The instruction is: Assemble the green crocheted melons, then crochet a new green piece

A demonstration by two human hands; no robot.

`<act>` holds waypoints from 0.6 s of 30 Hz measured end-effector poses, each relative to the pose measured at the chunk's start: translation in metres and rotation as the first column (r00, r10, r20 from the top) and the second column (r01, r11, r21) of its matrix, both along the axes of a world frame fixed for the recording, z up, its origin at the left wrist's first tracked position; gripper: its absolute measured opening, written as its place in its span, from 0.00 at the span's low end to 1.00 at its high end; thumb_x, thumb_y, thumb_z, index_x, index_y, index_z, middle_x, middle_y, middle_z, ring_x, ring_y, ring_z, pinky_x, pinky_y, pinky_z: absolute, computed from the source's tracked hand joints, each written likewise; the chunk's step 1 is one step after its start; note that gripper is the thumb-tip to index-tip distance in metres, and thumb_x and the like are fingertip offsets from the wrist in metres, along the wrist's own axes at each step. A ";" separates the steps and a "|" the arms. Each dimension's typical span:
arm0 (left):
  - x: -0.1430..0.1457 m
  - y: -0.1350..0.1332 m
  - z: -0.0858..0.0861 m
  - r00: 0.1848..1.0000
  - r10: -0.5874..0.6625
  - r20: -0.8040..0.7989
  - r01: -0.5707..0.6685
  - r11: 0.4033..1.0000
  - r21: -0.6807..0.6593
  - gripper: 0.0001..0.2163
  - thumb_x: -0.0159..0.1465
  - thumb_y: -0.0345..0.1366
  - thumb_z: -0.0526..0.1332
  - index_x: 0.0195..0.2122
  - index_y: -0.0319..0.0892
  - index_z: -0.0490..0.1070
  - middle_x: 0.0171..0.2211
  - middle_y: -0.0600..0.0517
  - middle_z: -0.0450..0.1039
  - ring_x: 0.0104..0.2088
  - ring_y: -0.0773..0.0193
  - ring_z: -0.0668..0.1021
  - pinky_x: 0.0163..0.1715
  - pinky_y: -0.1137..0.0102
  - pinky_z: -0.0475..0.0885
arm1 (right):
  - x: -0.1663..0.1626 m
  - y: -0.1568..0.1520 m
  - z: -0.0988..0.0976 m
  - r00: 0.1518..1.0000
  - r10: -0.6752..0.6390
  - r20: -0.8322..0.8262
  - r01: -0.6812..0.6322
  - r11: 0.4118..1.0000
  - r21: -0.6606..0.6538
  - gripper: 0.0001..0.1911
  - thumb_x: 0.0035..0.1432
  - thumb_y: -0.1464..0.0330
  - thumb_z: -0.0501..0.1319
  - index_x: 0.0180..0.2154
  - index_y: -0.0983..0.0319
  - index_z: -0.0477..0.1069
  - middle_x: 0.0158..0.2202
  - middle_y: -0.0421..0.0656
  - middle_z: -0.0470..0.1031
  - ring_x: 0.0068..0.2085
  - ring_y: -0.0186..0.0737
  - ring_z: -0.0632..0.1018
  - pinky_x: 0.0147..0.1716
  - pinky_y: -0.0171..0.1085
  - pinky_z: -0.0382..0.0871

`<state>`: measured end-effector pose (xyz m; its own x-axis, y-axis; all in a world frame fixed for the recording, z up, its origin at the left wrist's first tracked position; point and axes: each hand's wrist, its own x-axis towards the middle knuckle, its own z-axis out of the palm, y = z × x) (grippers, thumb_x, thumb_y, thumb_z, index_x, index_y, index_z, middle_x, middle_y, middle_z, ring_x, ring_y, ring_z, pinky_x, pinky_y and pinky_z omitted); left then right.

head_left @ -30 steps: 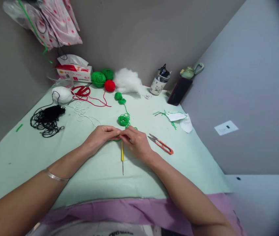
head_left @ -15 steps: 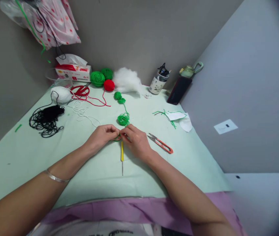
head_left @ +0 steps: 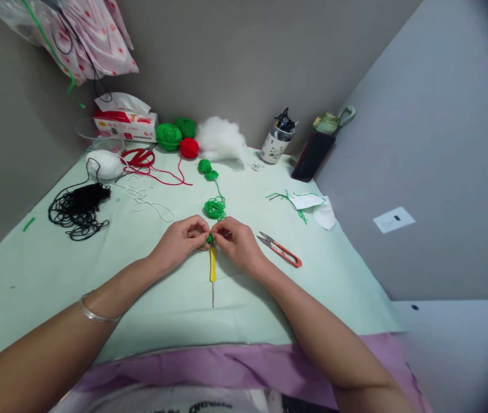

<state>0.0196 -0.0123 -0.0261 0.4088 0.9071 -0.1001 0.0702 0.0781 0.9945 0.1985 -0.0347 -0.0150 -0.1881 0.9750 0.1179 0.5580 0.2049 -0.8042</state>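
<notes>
My left hand (head_left: 187, 236) and my right hand (head_left: 237, 242) meet fingertip to fingertip over the table. Both are pinched closed on green yarn (head_left: 210, 237), of which only a small bit shows between the fingers. A loose coil of green yarn (head_left: 214, 208) lies just beyond my hands, with a strand leading from it toward them. Below my fingertips a crochet hook (head_left: 213, 265) with a yellow handle rests on the cloth, its metal shaft pointing at me. To the right of my right hand lie thread snips (head_left: 280, 250) with orange handles.
Black yarn (head_left: 81, 209), white yarn (head_left: 105, 165) and red yarn (head_left: 189, 148) sit at left and back, near a tissue box (head_left: 127, 125). White stuffing (head_left: 221, 140), a pen jar (head_left: 277, 144) and a phone (head_left: 313, 156) leaning on a bottle (head_left: 327, 122) line the wall. Paper scraps (head_left: 323, 212) lie right.
My fingers have shifted slightly around the green yarn, and a small green bunch now shows between them. The view has moved slightly; the hook and snips stay put.
</notes>
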 end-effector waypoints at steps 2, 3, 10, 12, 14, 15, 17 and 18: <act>-0.001 -0.001 -0.002 1.000 -0.017 -0.022 0.017 0.999 0.031 0.07 0.58 0.39 0.66 0.34 0.43 0.71 0.26 0.56 0.75 0.30 0.62 0.81 0.35 0.67 0.74 | 0.001 0.002 -0.002 0.999 -0.015 -0.051 0.012 0.999 -0.048 0.04 0.59 0.72 0.61 0.34 0.61 0.76 0.31 0.39 0.76 0.32 0.35 0.75 0.34 0.34 0.67; -0.002 -0.001 -0.004 0.999 -0.024 -0.034 0.026 0.999 0.048 0.06 0.59 0.39 0.65 0.34 0.43 0.71 0.27 0.55 0.76 0.31 0.61 0.81 0.35 0.67 0.74 | 0.002 0.002 -0.003 0.997 -0.022 -0.076 0.017 0.997 -0.070 0.04 0.59 0.71 0.61 0.34 0.61 0.76 0.30 0.38 0.76 0.31 0.35 0.75 0.34 0.34 0.67; -0.007 -0.001 -0.007 0.991 -0.054 -0.119 0.072 0.986 0.151 0.05 0.63 0.38 0.65 0.36 0.44 0.72 0.29 0.55 0.77 0.32 0.61 0.82 0.34 0.68 0.73 | 0.001 0.004 -0.005 0.978 -0.058 -0.201 0.030 0.990 -0.140 0.05 0.56 0.68 0.63 0.33 0.62 0.77 0.28 0.39 0.76 0.29 0.35 0.74 0.32 0.35 0.68; -0.007 0.000 -0.006 0.990 -0.055 -0.126 0.076 0.983 0.167 0.05 0.64 0.39 0.64 0.37 0.44 0.72 0.30 0.54 0.78 0.33 0.60 0.82 0.35 0.68 0.73 | 0.001 0.004 -0.005 0.974 -0.064 -0.216 0.034 0.990 -0.140 0.05 0.56 0.68 0.63 0.33 0.62 0.77 0.27 0.39 0.76 0.29 0.35 0.74 0.32 0.35 0.69; -0.007 -0.001 -0.006 0.990 -0.051 -0.131 0.075 0.981 0.179 0.06 0.64 0.41 0.64 0.37 0.44 0.72 0.31 0.54 0.78 0.33 0.60 0.82 0.36 0.67 0.74 | 0.002 0.004 -0.005 0.972 -0.072 -0.223 0.042 0.990 -0.135 0.05 0.56 0.68 0.63 0.33 0.62 0.77 0.27 0.39 0.75 0.30 0.35 0.74 0.32 0.35 0.69; -0.007 -0.001 -0.006 0.990 -0.047 -0.133 0.072 0.980 0.184 0.07 0.65 0.41 0.64 0.37 0.44 0.73 0.32 0.53 0.78 0.34 0.60 0.82 0.36 0.67 0.74 | 0.002 0.005 -0.006 0.972 -0.076 -0.225 0.047 0.990 -0.132 0.04 0.56 0.68 0.64 0.33 0.61 0.77 0.27 0.39 0.75 0.30 0.35 0.74 0.32 0.35 0.69; -0.008 -0.001 -0.007 0.990 -0.040 -0.134 0.065 0.980 0.190 0.07 0.65 0.42 0.64 0.37 0.44 0.73 0.32 0.53 0.78 0.35 0.59 0.82 0.37 0.67 0.75 | 0.003 0.005 -0.006 0.971 -0.082 -0.224 0.055 0.991 -0.123 0.03 0.55 0.69 0.65 0.33 0.61 0.77 0.27 0.38 0.75 0.30 0.35 0.75 0.33 0.35 0.69; -0.008 -0.001 -0.007 0.990 -0.038 -0.134 0.063 0.980 0.191 0.08 0.65 0.42 0.64 0.37 0.44 0.73 0.33 0.52 0.78 0.35 0.59 0.82 0.38 0.66 0.75 | 0.003 0.005 -0.007 0.971 -0.083 -0.223 0.057 0.991 -0.119 0.03 0.55 0.69 0.65 0.33 0.61 0.77 0.28 0.38 0.75 0.31 0.35 0.75 0.33 0.35 0.69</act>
